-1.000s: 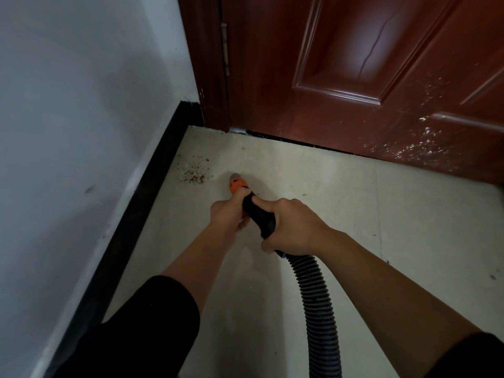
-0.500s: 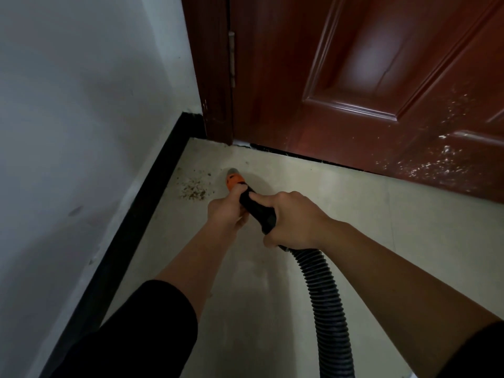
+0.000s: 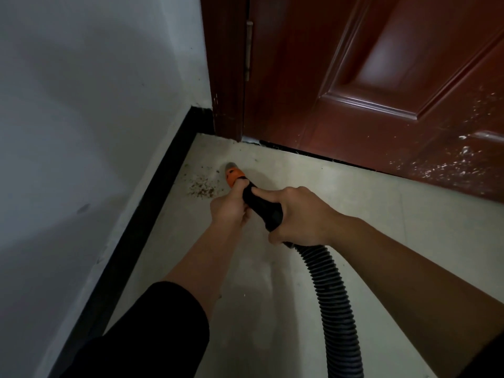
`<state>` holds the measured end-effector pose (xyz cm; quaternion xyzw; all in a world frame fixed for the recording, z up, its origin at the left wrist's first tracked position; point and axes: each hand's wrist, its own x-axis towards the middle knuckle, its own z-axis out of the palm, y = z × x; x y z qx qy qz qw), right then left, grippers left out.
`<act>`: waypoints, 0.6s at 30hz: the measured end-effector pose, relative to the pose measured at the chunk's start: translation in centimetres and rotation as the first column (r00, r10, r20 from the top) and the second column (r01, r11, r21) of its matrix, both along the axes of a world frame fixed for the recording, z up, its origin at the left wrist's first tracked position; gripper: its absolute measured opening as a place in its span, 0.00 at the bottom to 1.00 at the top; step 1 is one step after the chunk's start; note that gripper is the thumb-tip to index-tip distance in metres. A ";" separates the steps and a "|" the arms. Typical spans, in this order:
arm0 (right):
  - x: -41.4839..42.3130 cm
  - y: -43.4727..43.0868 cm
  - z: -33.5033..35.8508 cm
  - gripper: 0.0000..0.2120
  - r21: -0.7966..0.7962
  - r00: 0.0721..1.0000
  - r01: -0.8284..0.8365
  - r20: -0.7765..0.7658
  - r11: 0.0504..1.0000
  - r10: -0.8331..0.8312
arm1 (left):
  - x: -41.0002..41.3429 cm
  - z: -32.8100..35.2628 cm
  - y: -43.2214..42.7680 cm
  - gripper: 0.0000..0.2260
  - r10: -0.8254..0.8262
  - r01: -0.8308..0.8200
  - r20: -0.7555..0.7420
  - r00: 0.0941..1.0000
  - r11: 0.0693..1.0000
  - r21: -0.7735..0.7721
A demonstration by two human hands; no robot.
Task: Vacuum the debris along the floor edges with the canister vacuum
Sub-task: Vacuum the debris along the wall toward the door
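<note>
A small heap of brown debris (image 3: pixel 201 186) lies on the pale floor beside the black baseboard (image 3: pixel 147 214), near the corner by the door. The vacuum's orange nozzle (image 3: pixel 233 174) with a grey tip points at the floor just right of the debris. My left hand (image 3: pixel 228 208) grips the nozzle end from the left. My right hand (image 3: pixel 297 215) is wrapped round the black handle (image 3: pixel 261 208) behind it. The ribbed black hose (image 3: pixel 334 306) trails back to the lower right. The canister is out of view.
A grey-white wall (image 3: pixel 81 118) fills the left. A red-brown door (image 3: pixel 368 77) and its frame (image 3: pixel 226 77) close the far side, with white specks on the door's lower right. Pale floor tile (image 3: pixel 395 214) spreads to the right.
The nozzle tip has moved forward toward the corner, now beside the far edge of the debris. Both hands keep their grip, and the view has shifted closer to the door.
</note>
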<state>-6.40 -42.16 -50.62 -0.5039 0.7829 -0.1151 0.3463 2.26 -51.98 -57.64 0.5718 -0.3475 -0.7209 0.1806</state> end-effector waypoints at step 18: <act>5.7 2.2 0.6 0.48 0.028 0.991 0.057 0.120 0.998 -0.060 | 5.5 1.6 1.5 0.11 -0.024 0.018 0.124 0.992 0.999 0.050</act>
